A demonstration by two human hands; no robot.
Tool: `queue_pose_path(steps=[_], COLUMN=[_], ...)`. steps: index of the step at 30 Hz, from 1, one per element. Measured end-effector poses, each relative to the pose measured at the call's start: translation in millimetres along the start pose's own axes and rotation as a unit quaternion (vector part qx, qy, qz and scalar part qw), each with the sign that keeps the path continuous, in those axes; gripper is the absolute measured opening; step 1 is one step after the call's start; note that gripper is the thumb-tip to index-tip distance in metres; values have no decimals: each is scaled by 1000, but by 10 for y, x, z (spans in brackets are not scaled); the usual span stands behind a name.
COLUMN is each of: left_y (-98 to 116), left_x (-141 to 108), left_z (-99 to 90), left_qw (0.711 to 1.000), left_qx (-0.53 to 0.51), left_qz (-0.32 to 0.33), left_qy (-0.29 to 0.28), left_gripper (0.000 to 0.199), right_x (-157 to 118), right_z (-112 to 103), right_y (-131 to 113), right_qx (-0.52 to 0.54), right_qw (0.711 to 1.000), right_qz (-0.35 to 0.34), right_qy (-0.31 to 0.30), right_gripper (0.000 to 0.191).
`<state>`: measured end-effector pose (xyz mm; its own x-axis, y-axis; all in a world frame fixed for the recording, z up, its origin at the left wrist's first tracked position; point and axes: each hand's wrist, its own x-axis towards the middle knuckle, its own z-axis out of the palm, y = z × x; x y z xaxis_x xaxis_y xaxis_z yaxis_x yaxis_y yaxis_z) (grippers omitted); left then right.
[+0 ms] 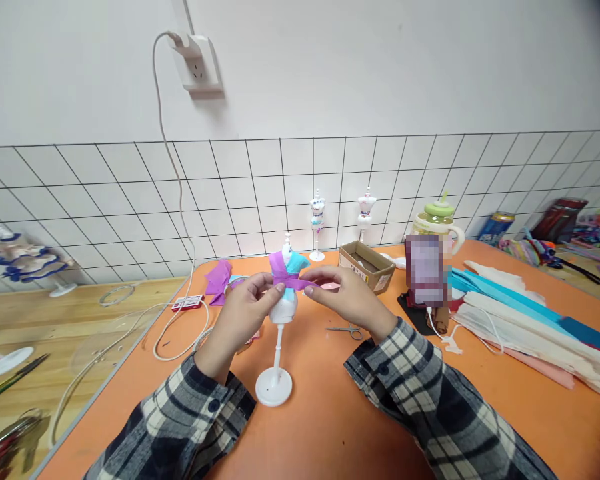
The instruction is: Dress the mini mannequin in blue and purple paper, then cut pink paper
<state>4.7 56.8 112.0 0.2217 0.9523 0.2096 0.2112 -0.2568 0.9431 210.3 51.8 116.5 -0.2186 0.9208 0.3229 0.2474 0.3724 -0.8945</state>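
Note:
A small white dress form (283,310) stands upright on its round base in front of me. Purple and light blue crepe paper covers its bust, and a purple paper strip (297,285) runs across its waist. My left hand (253,303) is closed at the form's left side, thumb and fingers pressing the purple paper against it. On the other side, my right hand (343,293) pinches the loose end of the purple strip between thumb and fingers. Small scissors (347,329) lie on the orange table below my right hand.
Behind stand two more dress forms (317,223) and a cardboard box (367,263). Purple paper (219,279) and a cable lie left. At right are a propped phone (425,270), a lidded cup (437,217) and long crepe paper strips (535,333).

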Motion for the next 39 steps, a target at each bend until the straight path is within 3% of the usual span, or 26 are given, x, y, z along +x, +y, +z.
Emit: queue_pose_path(steps=[4, 10, 12, 14, 16, 18, 21, 23, 27, 30, 33, 39], left_y=[-2, 8, 31, 51, 38, -27, -217, -374, -663, -788, -824, -842], left_x=[-20, -19, -13, -9, -12, -36, -144, -269, -551, -674, -699, -696], left_z=[17, 20, 8, -8, -31, -72, -171, -251, -368, -383, -351, -280], left_qw=[1000, 997, 997, 996, 993, 982, 943, 912, 866, 852, 860, 884], left_qx=[20, 62, 36, -9, -77, -175, -329, -396, -451, -427, -384, -284], left_qz=[-1, 27, 51, 70, 73, 45, -40, -102, -218, -303, -330, -356], left_qy=[-1, 37, 40, 47, 57, 53, 32, 17, 4, -27, -59, -102], left_gripper=[36, 34, 35, 34, 32, 33, 35, 35, 21, 17, 23, 40], right_x=[3, -96, -168, -219, -231, -215, -226, -306, -541, -607, -574, -618], right_z=[64, 94, 71, 33, -21, -86, -172, -202, -209, -195, -200, -407], right_y=[-12, -122, -239, -334, -336, -196, 263, 631, 1153, 1291, 1317, 1272], right_qx=[9, -124, -123, -99, -65, -57, -194, -320, -423, -442, -428, -427], right_qw=[1000, 990, 986, 975, 962, 966, 975, 946, 904, 893, 895, 893], right_qz=[4, -47, -110, -186, -213, -159, -33, 6, 27, 48, 68, 80], right_qy=[5, 42, 6, -75, -161, -194, -105, -60, -61, -72, -104, -118], right_gripper=[29, 28, 20, 10, 12, 20, 29, 19, 28, 19, 10, 31])
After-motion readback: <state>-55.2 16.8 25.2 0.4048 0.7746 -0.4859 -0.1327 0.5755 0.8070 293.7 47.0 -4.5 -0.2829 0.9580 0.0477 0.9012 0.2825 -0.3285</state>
